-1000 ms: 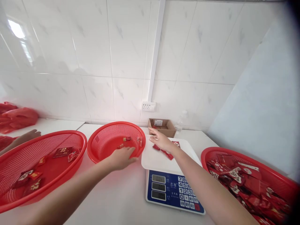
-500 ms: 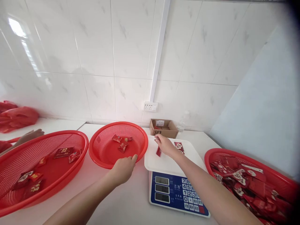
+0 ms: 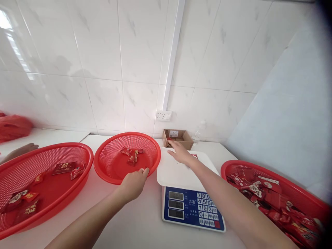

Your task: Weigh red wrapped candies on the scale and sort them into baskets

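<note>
My left hand (image 3: 133, 184) is closed on the near right rim of the middle red basket (image 3: 103, 174). Several small red wrapped packets (image 3: 131, 159) lie together inside that basket. Over the white weighing tray (image 3: 171, 174) of the digital scale (image 3: 193, 207), my right hand (image 3: 180, 152) stretches out with fingers apart and nothing in them. A red and white packet (image 3: 194, 156) on the tray shows only in part behind my right wrist.
To the right stands a red basket (image 3: 225, 169) full of red packets. Another red basket (image 3: 86, 147) with several packets is at left, by another person's hand (image 3: 22, 151). Behind the scale are a cardboard box (image 3: 188, 144) and a clear bottle (image 3: 198, 133).
My right hand has opened, and the red packet it held is gone from it. The packets in the middle basket look more bunched. My left hand keeps its place on the rim.
</note>
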### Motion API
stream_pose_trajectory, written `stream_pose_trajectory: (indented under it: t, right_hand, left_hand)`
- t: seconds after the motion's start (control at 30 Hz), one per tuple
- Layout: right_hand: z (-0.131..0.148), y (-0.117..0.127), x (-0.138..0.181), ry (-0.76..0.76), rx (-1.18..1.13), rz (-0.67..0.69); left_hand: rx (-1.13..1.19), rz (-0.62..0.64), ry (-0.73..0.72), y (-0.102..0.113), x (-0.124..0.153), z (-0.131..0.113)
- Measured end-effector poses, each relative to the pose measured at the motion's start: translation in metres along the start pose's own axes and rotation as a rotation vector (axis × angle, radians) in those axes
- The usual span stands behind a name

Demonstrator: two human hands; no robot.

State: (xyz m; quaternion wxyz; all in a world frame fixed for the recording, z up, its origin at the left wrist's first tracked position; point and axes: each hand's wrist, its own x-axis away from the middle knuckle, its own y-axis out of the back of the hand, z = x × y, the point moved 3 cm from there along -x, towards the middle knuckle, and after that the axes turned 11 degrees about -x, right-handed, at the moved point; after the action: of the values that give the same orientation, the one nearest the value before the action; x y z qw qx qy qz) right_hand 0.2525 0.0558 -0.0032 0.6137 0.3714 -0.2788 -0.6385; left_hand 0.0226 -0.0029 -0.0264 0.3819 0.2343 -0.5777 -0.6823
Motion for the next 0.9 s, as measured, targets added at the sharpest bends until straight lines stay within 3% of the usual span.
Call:
stream_pose_trajectory:
  t: [0.13,0.27,0.47,0.7,0.8,0.9]
  right_hand:
    - [-0.064,0.018,0.025,-0.186,0.096,-0.01]
    - [-0.088,0.015,0.049,-0.241,0.16,-0.001]
    - [-0.074,0.0,0.057,-0.13,0.167,-0.076]
    - [-0.057,0.012,0.032,-0.15,-0.081,-0.252]
    - [-0.034,0.002,0.009,-0.186,-0.287,-0.287]
    - [0.003,-0.02,-0.015,-0.163,-0.487,-0.229]
  left_hand:
    - [0.003,0.009,-0.013,-0.001,-0.001,0.001]
    - [-0.008,0.015,-0.021,0.001,-0.003,-0.001]
    - [-0.018,0.003,-0.01,0.004,-0.003,-0.004]
    - [0.028,-0.012,0.024,0.005,0.0,-0.004]
    - [0.041,-0.008,0.033,0.004,-0.001,-0.004]
    - [0.049,-0.009,0.048,0.004,-0.002,-0.006]
